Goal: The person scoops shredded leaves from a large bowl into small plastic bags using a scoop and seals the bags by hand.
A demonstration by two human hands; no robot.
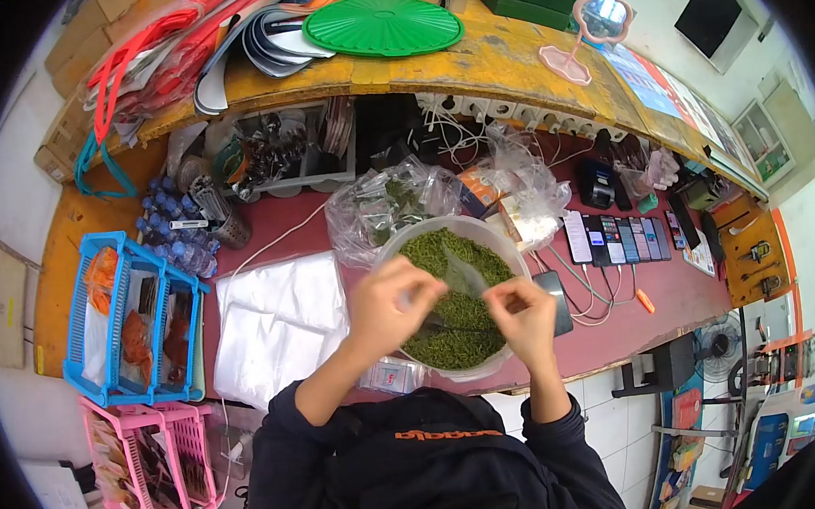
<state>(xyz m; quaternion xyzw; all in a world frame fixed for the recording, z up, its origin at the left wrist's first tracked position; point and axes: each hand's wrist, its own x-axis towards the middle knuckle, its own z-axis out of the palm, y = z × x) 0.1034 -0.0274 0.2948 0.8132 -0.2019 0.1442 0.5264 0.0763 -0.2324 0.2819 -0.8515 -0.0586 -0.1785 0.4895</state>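
A round clear tub (516, 248) full of chopped green leaves (455, 343) stands on the dark red desk. Over the tub, a small clear plastic bag (465, 274) stretches between my two hands. My left hand (394, 302) is at the tub's left side, its fingers pinched near the bag. At the right side, my right hand (521, 317) pinches the bag's other edge between thumb and fingers. Something dark and thin (444, 325) lies on the leaves below the bag. White plastic bags (276, 323) lie in a stack left of the tub.
Blue (122, 319) and pink (149, 457) baskets stand at the left. Behind the tub lies a clear bag of leaves (390, 204). Several phones (617, 239) with cables lie at the right. A green lid (382, 25) rests on the yellow shelf (508, 62).
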